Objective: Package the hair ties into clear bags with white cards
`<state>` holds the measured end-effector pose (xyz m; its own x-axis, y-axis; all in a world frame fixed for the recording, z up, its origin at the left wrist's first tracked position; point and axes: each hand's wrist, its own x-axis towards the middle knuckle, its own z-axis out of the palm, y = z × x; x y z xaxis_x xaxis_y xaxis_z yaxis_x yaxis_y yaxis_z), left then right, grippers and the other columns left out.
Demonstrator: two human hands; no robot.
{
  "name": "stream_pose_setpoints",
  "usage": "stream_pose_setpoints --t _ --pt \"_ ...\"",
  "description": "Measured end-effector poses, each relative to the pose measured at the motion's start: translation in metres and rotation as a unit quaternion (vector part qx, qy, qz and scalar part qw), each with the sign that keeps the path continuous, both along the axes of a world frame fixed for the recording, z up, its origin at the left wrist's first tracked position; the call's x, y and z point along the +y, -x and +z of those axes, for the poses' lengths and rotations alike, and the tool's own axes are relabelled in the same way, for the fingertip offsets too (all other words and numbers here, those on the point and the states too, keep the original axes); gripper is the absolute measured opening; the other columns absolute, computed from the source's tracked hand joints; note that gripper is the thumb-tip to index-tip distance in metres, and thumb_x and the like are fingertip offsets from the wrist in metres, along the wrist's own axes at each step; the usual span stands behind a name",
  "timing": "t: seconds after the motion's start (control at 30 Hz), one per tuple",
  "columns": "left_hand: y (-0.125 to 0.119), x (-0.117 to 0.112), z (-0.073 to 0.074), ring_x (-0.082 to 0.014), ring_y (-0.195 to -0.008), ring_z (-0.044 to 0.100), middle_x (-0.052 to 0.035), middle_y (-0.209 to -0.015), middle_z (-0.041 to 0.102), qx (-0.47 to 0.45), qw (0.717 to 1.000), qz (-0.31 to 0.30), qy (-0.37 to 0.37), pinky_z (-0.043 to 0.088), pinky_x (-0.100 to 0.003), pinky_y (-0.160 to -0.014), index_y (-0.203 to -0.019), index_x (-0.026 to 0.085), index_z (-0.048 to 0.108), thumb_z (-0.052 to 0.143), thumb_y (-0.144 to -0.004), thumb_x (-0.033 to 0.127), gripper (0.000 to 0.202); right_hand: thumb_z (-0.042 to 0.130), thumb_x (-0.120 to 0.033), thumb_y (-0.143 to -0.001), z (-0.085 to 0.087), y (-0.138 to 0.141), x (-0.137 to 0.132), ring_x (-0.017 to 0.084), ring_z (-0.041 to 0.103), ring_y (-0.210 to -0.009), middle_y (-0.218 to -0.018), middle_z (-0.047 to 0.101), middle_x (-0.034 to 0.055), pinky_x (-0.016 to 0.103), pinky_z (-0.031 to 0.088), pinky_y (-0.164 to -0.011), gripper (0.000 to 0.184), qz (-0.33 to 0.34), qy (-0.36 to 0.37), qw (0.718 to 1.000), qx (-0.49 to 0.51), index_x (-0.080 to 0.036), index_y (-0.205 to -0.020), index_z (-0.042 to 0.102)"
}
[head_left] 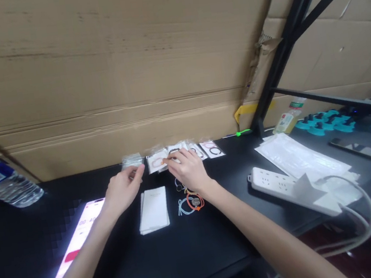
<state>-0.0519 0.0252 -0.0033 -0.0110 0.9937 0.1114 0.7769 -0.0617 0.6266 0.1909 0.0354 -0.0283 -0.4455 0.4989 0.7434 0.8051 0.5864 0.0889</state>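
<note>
My left hand (125,186) is just in front of a stack of clear plastic bags (132,160), fingers loosely curled with a gap beside the thumb. I see nothing held in it. Over a row of bagged bracelets, my right hand (189,170) has its fingertips pinched together; what they hold, if anything, is too small to tell. Left of those fingertips lies a bagged pink bracelet (157,161), and to the right a bagged black-and-pink bracelet (214,150). White cards (153,210) are stacked between my forearms. Loose cord bracelets, including an orange one (195,202) and a light blue one (183,207), lie below my right hand.
A lit phone (82,238) lies under my left forearm, with a water bottle (1,178) at far left. On the right are a white power strip (283,187) with cables, white plastic packaging (299,154) and teal items (325,121). Cardboard (109,76) stands behind.
</note>
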Motion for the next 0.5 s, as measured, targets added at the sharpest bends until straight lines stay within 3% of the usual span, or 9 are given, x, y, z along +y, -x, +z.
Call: stream_pose_setpoints --t 0.07,0.13,0.23,0.33,0.43,0.5 --pt "-0.004 0.0 0.001 -0.0293 -0.086 0.074 -0.0112 -0.093 0.08 -0.096 0.993 -0.031 0.061 0.052 -0.037 -0.075 -0.106 0.018 0.076 0.048 -0.095 0.077 0.066 0.058 -0.019 -0.107 0.002 -0.003 -0.01 0.022 0.066 -0.099 -0.114 0.079 0.0063 0.037 0.048 -0.084 0.023 0.012 -0.034 0.999 0.011 -0.023 -0.119 0.077" --pt "-0.01 -0.003 0.003 -0.0295 -0.088 0.075 -0.0157 -0.104 0.08 -0.216 0.966 -0.061 0.131 0.053 -0.035 -0.067 -0.114 0.015 0.073 0.052 -0.093 0.079 0.07 0.06 -0.018 -0.106 0.003 -0.006 -0.021 0.021 0.066 -0.098 -0.113 0.079 0.005 0.036 0.048 -0.083 0.024 0.023 -0.058 0.998 0.022 -0.024 -0.121 0.077" --pt "-0.022 -0.009 0.003 -0.0289 -0.1 0.076 -0.0166 -0.118 0.078 -0.341 0.924 -0.078 0.158 0.058 -0.034 -0.072 -0.127 0.017 0.065 0.076 -0.084 0.067 0.067 0.059 -0.017 -0.106 0.0 -0.01 -0.034 0.02 0.067 -0.1 -0.113 0.078 0.0048 0.034 0.048 -0.084 0.025 0.044 -0.048 0.998 0.014 -0.024 -0.124 0.075" --pt "-0.029 -0.011 -0.003 -0.0278 -0.096 0.078 -0.0136 -0.11 0.08 -0.367 0.918 -0.068 0.135 0.06 -0.036 -0.077 -0.127 0.019 0.059 0.089 -0.076 0.053 0.068 0.058 -0.032 -0.108 -0.003 -0.015 -0.041 0.023 0.066 -0.104 -0.114 0.076 0.0069 0.036 0.049 -0.087 0.026 0.071 0.013 0.997 -0.02 -0.022 -0.127 0.074" --pt "-0.032 -0.009 -0.015 -0.0301 -0.09 0.079 -0.0119 -0.101 0.081 -0.363 0.92 -0.092 0.116 0.062 -0.04 -0.076 -0.121 0.021 0.055 0.089 -0.074 0.052 0.067 0.057 -0.058 -0.105 -0.005 -0.022 -0.043 0.027 0.065 -0.109 -0.115 0.075 0.0097 0.041 0.049 -0.09 0.047 0.08 0.071 0.994 -0.03 -0.021 -0.126 0.074" --pt "-0.033 -0.007 -0.023 -0.031 -0.087 0.08 -0.0114 -0.099 0.081 -0.335 0.927 -0.124 0.117 0.062 -0.041 -0.072 -0.121 0.021 0.054 0.085 -0.078 0.054 0.062 0.052 -0.056 -0.108 -0.004 -0.025 -0.041 0.027 0.065 -0.108 -0.116 0.073 0.0108 0.041 0.049 -0.093 0.047 0.055 0.09 0.994 -0.019 -0.02 -0.128 0.074"
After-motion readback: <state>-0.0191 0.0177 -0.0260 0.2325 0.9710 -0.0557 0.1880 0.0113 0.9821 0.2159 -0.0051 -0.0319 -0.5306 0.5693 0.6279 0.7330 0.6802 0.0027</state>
